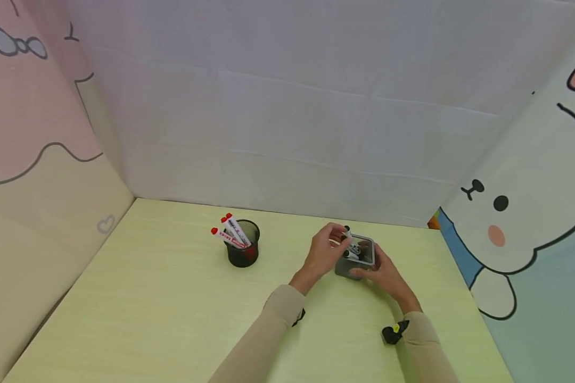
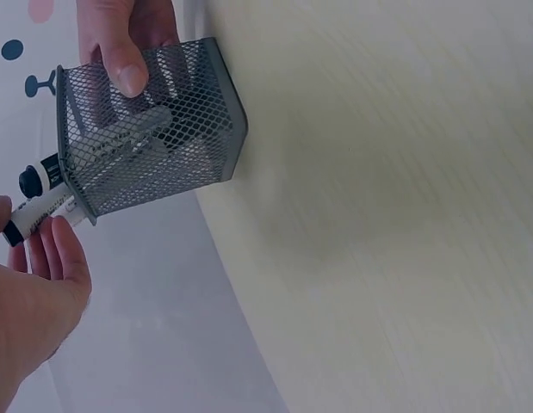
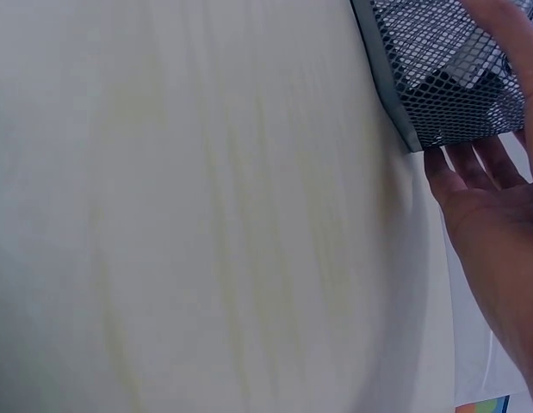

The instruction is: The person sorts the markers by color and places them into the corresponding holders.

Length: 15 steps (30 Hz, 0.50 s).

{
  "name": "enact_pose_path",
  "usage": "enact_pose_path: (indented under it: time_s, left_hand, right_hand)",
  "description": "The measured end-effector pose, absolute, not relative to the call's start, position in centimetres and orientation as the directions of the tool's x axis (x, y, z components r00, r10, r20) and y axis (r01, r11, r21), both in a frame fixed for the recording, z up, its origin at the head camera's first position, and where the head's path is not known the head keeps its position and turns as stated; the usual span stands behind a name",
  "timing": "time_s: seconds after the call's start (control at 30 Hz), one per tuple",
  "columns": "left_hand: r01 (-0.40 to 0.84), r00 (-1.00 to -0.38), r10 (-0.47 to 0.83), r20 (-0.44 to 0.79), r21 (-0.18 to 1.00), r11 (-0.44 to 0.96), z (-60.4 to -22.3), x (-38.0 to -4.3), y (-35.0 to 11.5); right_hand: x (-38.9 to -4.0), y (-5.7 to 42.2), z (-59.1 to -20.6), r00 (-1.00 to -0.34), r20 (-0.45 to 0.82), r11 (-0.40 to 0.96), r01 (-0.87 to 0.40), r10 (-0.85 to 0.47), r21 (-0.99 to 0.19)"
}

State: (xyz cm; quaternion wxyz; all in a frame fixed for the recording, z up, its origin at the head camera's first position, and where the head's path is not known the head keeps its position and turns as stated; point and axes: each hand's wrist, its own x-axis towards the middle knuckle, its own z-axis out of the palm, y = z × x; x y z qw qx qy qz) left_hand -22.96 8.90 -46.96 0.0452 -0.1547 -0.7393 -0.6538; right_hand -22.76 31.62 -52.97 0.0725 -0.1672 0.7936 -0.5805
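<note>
A square grey mesh pen holder (image 1: pixel 348 270) is at the right of the table, with black-capped markers inside. My right hand (image 1: pixel 388 275) grips its side, thumb on the near face and fingers round the right. Over the rim, my left hand (image 1: pixel 322 254) pinches a white marker (image 2: pixel 40 212) by its black-ended top between thumb and fingers; its lower part is inside the mesh. Beside it leans another marker with a black cap (image 2: pixel 34 178). The left wrist view shows my right thumb pressed on the mesh. Some fingers of both hands are hidden in the head view.
Left of the hands stands a round black mesh cup (image 1: pixel 243 257) holding red-capped markers (image 1: pixel 238 232) that lean left. Both are on a pale yellow table (image 1: pixel 172 308). A white cloth wall (image 1: pixel 287 122) rises behind, and printed cartoon panels flank both sides.
</note>
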Motion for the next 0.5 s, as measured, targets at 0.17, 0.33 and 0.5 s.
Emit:
enact_pose_path:
  time_s: [0.17, 0.33, 0.5]
  left_hand:
    - [0.296, -0.943, 0.194, 0.27, 0.948, 0.115, -46.87, -22.75, 9.15]
    - [0.286, -0.947, 0.191, 0.258, 0.949, 0.134, -46.81, -22.6, 9.16]
    - [0.269, -0.954, 0.185, 0.238, 0.949, 0.165, -46.83, -22.58, 8.92]
  right_hand:
    - [-22.67, 31.52, -52.9, -0.935, 0.069, 0.272, -0.171, -0.348, -0.947]
    - [-22.7, 31.41, -52.89, -0.938, 0.058, 0.278, -0.16, -0.342, -0.947]
    - [-22.7, 31.4, -52.8, -0.944, 0.046, 0.293, -0.148, -0.327, -0.945]
